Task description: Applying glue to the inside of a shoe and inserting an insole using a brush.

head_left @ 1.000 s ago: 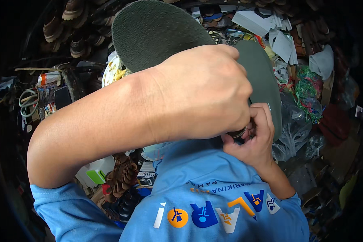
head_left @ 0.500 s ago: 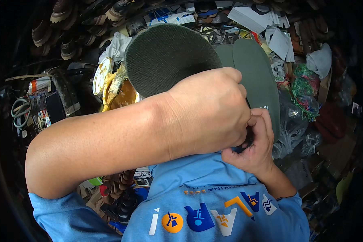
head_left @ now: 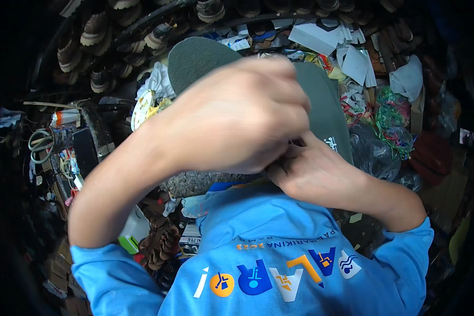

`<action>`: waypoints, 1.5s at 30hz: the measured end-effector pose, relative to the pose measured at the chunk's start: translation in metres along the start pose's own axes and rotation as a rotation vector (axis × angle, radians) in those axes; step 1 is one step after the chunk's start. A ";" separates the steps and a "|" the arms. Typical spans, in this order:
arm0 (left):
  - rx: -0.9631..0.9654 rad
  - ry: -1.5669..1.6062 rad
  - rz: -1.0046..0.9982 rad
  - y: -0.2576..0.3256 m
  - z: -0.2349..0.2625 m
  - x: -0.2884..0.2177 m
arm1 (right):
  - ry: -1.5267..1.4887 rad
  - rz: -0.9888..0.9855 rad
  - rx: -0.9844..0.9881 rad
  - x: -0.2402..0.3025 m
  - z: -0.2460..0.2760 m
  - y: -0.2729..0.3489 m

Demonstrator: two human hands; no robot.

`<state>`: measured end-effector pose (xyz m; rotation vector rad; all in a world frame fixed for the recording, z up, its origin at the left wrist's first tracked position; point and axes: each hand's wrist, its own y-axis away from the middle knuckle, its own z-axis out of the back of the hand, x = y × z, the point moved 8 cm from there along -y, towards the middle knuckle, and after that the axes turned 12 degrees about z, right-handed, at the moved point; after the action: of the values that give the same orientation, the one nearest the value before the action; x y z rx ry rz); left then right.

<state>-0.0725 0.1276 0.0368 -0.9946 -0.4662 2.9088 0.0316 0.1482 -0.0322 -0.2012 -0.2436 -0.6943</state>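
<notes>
Holding L hand (head_left: pixel 242 116) curled in close over R hand (head_left: pixel 313 168), prob. to brace grip; can't tell pinched item w/ fingertips hidden. Beyond hands: textured green sole-shaped pc (head_left: pixel 201 60), smooth green pc (head_left: pixel 324 100), poss. for easy reach.

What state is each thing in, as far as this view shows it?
Left hand: curled, motion-blurred; anything held is hidden.
Right hand: bent, meeting the left hand in view; contents hidden.
Textured dark-green sole-shaped piece: partly covered by the left hand.
Smooth green sole-shaped piece: partly covered by the hands.
White sheets: loosely stacked, uneven.
Plastic bag: crumpled.
Blue shirt: worn, creased.
</notes>
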 end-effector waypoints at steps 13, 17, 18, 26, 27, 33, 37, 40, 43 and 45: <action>-0.353 0.163 1.042 0.091 0.008 0.020 | -0.072 -0.206 0.167 0.013 -0.024 -0.033; -0.341 -0.267 0.730 0.087 -0.015 -0.007 | -0.135 -0.157 0.079 0.011 -0.032 -0.030; -0.357 -0.318 0.678 0.084 -0.019 -0.004 | -0.130 -0.151 0.072 0.011 -0.031 -0.031; 0.241 -0.094 1.076 0.043 0.023 0.019 | -0.126 -0.205 0.221 0.008 -0.034 -0.032; 0.317 -0.237 0.971 0.033 0.016 0.015 | -0.146 -0.212 0.200 0.008 -0.032 -0.032; 0.534 -0.521 0.737 0.032 -0.019 -0.004 | -0.107 -0.200 0.111 0.007 -0.034 -0.028; 0.478 -0.534 0.651 0.038 -0.042 -0.015 | -0.129 -0.222 0.216 0.007 -0.046 -0.029; 0.482 -0.604 0.605 0.033 -0.061 -0.015 | -0.064 -0.166 -0.020 0.007 -0.049 -0.028; 0.315 -0.836 0.632 0.032 -0.058 -0.004 | -0.097 -0.172 -0.006 0.007 -0.041 -0.029; 0.242 -0.760 0.726 0.037 -0.043 0.008 | -0.098 -0.198 0.129 0.006 -0.039 -0.032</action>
<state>-0.0506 0.1047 -0.0117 0.0573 0.3386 3.7923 0.0210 0.1105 -0.0643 -0.0883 -0.4045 -0.8630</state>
